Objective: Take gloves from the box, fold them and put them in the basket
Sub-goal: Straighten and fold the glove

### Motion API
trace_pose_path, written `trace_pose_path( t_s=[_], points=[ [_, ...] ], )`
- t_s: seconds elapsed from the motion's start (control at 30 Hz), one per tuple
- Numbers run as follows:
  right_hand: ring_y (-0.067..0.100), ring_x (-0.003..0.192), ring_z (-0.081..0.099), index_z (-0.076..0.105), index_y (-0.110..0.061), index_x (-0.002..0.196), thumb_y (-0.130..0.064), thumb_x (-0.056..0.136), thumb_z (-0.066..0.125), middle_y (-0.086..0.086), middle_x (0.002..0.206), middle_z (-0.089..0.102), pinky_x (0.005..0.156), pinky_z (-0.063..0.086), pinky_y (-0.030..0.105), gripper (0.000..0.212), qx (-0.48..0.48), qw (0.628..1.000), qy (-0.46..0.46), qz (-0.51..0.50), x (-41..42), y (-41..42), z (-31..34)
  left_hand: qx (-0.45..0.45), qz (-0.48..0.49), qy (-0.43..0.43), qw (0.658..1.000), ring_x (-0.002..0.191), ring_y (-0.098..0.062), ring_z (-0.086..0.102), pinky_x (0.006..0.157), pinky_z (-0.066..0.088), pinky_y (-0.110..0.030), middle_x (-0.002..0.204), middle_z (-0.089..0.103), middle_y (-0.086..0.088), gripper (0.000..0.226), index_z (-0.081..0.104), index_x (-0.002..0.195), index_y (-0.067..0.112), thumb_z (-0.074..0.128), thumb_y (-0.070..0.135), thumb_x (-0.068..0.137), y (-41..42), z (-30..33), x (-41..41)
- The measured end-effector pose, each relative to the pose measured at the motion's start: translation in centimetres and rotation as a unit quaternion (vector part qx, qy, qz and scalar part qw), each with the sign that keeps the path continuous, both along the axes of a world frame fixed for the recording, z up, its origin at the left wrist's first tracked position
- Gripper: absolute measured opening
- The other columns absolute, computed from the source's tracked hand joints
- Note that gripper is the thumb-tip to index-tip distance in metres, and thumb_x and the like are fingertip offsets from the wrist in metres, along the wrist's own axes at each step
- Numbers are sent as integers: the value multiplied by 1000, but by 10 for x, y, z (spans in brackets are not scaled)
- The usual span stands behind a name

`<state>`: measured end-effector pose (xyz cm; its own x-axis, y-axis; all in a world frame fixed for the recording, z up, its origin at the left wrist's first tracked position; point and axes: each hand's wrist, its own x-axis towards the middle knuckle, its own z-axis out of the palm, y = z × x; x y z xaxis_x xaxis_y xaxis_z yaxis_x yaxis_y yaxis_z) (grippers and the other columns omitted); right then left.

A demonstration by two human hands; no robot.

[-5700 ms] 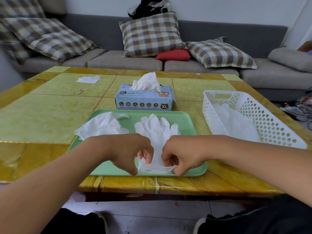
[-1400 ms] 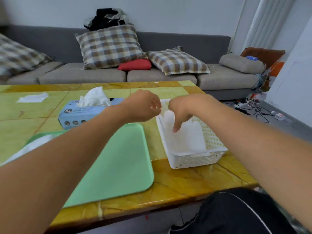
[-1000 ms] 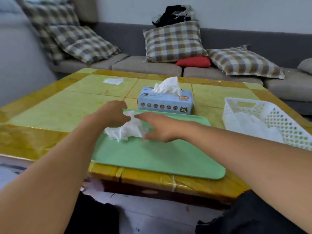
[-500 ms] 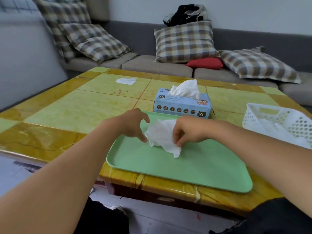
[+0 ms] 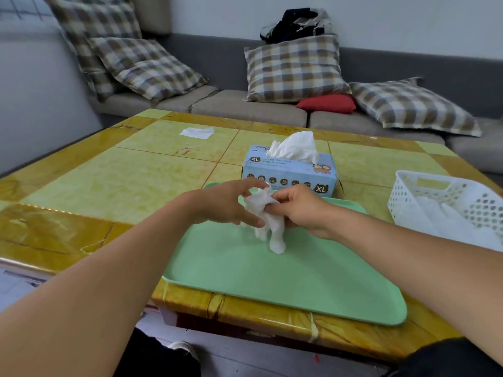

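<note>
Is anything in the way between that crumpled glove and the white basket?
Nothing visible is. The glove hangs crumpled between the left hand and right hand, above the green tray. The basket sits to the right, with only bare tray and table between. The glove box stands behind, off that path.

Box (image 5: 290, 175) behind tray (image 5: 285, 270); basket (image 5: 424, 197) right.

A single head-worn camera looks forward and down from the near edge of the tabletop (image 5: 114, 183), close over it, facing the sofa (image 5: 245, 104) behind it
</note>
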<state>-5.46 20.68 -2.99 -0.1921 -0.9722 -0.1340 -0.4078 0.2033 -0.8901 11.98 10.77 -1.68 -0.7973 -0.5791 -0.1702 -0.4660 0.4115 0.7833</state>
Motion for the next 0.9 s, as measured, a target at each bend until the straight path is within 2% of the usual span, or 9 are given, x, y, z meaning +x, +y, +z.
trace_pose_path(
  t_s=[0.1,0.17,0.23,0.3,0.37,0.43,0.53,0.77,0.9],
  points=[
    [22,84,72,71,-10,108,-14,102,56,10,98,75,85,59,38,16,38,973,-229,17,-2,9,0,3,59,71,996,86,-15,67,66,58,-20,113,58,2,65,57,129,24,88,12,74,6,4,-4],
    [22,85,73,70,-15,108,-19,104,51,7,99,75,88,57,39,20,48,961,-271,29,-6,13,-1,-32,66,75,994,71,-12,62,60,53,-21,91,68,3,34,72,106,18,87,16,76,4,7,-3],
    [23,88,73,68,-16,112,-22,105,49,7,104,74,87,57,40,21,46,954,-295,18,-12,16,0,-42,53,77,995,58,-7,52,56,44,-19,67,64,7,7,76,82,13,82,17,83,2,11,0],
    [25,92,71,67,-16,117,-22,104,51,10,109,71,89,57,41,21,40,949,-313,-2,-19,19,1,-15,67,90,994,58,-6,61,59,50,-15,65,68,5,13,77,77,9,75,10,89,0,14,3],
    [27,96,71,67,-14,116,-22,100,55,11,111,71,93,56,43,21,39,945,-324,-12,-28,24,3,-1,87,98,991,79,-21,75,73,61,-24,83,77,-11,8,79,89,3,71,3,91,-4,17,7],
    [29,101,70,68,-11,114,-24,93,60,13,114,72,97,55,44,26,39,942,-334,-14,-37,29,4,-25,102,83,991,87,-29,75,78,62,-30,92,75,-21,9,78,92,0,70,5,92,-8,18,10],
    [30,103,68,68,-10,113,-23,95,59,13,114,71,95,55,44,24,32,938,-345,-28,-47,35,5,-45,137,53,988,78,-26,76,76,63,-31,83,75,-18,15,77,83,0,71,10,92,-14,14,15],
    [23,85,72,63,-12,120,-24,106,47,7,101,73,78,59,38,24,-12,928,-360,-96,-53,36,8,-103,256,-6,961,69,-28,74,65,63,-33,75,74,-17,19,73,81,-2,61,8,91,-26,11,18],
    [20,77,67,60,-6,127,-23,102,45,6,93,69,67,52,30,33,-70,902,-387,-178,-65,38,24,-202,259,-128,936,57,-29,64,52,53,-29,62,66,-10,18,62,64,1,56,6,79,-31,9,27]
  ],
)
